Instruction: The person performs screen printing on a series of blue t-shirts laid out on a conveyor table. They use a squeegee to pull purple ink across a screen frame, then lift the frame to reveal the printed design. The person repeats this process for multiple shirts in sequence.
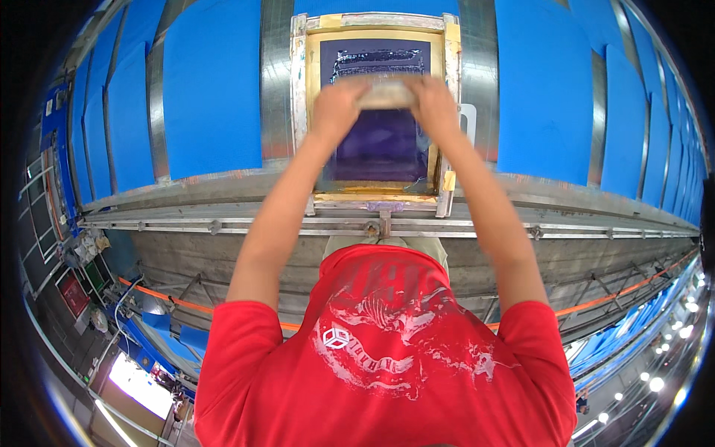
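Both my hands are closed on the ends of a pale squeegee (pixel 387 94), slightly blurred by motion. My left hand (pixel 337 110) grips its left end and my right hand (pixel 436 109) its right end. The squeegee lies across the middle of a printing screen whose pale, ink-stained frame (pixel 300 93) surrounds a dark purple mesh (pixel 378 149). Glossy dark ink (pixel 380 56) shows on the mesh beyond the squeegee. Nearer to me the mesh has a smooth purple sheen. The squeegee's lower edge is hidden, so its contact with the mesh cannot be seen.
Blue sheets (pixel 212 97) lie along the long metal table to the left, and another blue sheet (pixel 544 97) lies to the right. A metal rail (pixel 298 226) runs along the table's near edge, with a clamp-like fitting (pixel 384 223) below the screen.
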Demonstrator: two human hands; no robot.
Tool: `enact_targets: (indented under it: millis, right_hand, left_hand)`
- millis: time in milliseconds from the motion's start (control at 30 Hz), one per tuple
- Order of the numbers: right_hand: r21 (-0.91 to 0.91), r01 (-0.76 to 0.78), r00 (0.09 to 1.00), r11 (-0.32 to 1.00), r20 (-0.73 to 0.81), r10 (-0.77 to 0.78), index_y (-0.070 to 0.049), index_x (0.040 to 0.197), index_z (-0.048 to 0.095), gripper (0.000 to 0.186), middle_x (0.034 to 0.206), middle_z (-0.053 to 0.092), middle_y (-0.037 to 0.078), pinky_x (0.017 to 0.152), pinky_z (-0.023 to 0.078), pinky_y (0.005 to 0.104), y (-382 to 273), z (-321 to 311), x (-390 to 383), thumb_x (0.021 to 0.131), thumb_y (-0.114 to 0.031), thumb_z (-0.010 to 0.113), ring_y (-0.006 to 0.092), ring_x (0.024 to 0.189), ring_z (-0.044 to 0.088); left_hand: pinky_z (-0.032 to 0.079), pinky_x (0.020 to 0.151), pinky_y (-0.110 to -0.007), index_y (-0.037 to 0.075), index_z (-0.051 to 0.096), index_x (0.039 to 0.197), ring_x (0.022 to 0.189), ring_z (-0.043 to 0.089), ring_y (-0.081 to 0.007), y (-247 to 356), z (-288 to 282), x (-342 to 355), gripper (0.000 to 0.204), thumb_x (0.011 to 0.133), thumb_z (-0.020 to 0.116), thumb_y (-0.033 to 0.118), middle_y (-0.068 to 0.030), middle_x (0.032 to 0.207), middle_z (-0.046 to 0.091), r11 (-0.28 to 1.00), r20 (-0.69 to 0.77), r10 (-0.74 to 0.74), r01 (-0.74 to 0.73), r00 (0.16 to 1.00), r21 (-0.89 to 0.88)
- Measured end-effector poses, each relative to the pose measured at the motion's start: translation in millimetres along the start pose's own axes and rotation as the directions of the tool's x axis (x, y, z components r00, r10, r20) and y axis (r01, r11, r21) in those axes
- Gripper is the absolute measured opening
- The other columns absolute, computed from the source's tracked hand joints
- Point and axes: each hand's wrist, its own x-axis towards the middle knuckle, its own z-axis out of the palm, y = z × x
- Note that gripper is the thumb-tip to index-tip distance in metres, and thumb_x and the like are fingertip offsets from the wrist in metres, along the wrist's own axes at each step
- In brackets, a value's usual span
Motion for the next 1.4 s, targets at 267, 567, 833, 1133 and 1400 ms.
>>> enact_targets:
  millis: [267, 567, 833, 1133, 1400]
  right_hand:
    - [-0.007, 0.03, 0.999, 1.0, 0.041, -0.029, -0.011, 0.116, 0.071, 0.044, 0.112, 0.066, 0.008, 0.088, 0.049, 0.0437, -24.8, -17.6, -61.3, 0.073, -0.007, 0.074, 0.0289, 0.109, 0.062]
    - [0.106, -0.104, 0.99, 0.989, -0.081, 0.113, -0.008, 0.115, 0.071, 0.048, 0.116, 0.066, 0.008, 0.094, 0.053, 0.0426, -8.7, 7.7, -15.8, 0.069, 0.004, 0.071, 0.0321, 0.112, 0.061]
    - [0.018, 0.016, 0.998, 1.0, -0.063, -0.015, -0.01, 0.11, 0.072, 0.043, 0.11, 0.066, 0.008, 0.088, 0.051, 0.0395, -24.5, -15.3, -47.7, 0.068, -0.001, 0.074, 0.029, 0.105, 0.063]
    - [0.113, -0.108, 0.994, 0.988, -0.017, 0.11, -0.009, 0.117, 0.071, 0.05, 0.115, 0.067, 0.012, 0.097, 0.051, 0.0435, -2.3, 0.9, -2.6, 0.069, 0.003, 0.074, 0.0353, 0.11, 0.062]
    - [0.407, -0.079, 0.997, 0.91, 0.015, 0.08, -0.006, 0.118, 0.068, 0.045, 0.117, 0.062, 0.013, 0.095, 0.048, 0.0467, -36.0, -22.9, -109.2, 0.075, -0.011, 0.081, 0.0352, 0.109, 0.059]
  left_hand:
    - [0.056, 0.094, -0.04, 0.014, 0.076, 0.111, 0.109, 0.07, -0.0265, 28.4, -24.4, -56.2, 0.038, 0.079, 0.064, -0.003, -0.0059, 0.118, 0.074, 0.997, 0.152, -0.019, 0.03, 0.988, -0.071]
    - [0.056, 0.091, -0.042, 0.016, 0.076, 0.114, 0.106, 0.07, -0.0306, 8.6, 1.0, -14.6, 0.036, 0.083, 0.064, 0.003, -0.0073, 0.12, 0.073, 0.994, 0.074, -0.09, 0.085, 0.993, 0.066]
    - [0.055, 0.096, -0.041, 0.014, 0.075, 0.113, 0.111, 0.069, -0.0279, 24.8, -18.6, -52.4, 0.04, 0.079, 0.066, -0.004, -0.0073, 0.119, 0.073, 1.0, 0.083, 0.0, -0.001, 0.997, 0.013]
    - [0.058, 0.087, -0.042, 0.015, 0.075, 0.114, 0.103, 0.071, -0.0312, 3.9, -4.6, 5.7, 0.039, 0.079, 0.066, 0.001, -0.0085, 0.115, 0.074, 0.996, 0.099, -0.093, 0.093, 0.991, 0.008]
    - [0.048, 0.106, -0.042, 0.01, 0.074, 0.112, 0.121, 0.064, -0.0268, 56.1, -6.6, -113.1, 0.04, 0.077, 0.063, -0.006, -0.0066, 0.122, 0.072, 0.999, 0.088, -0.053, 0.054, 0.995, -0.008]
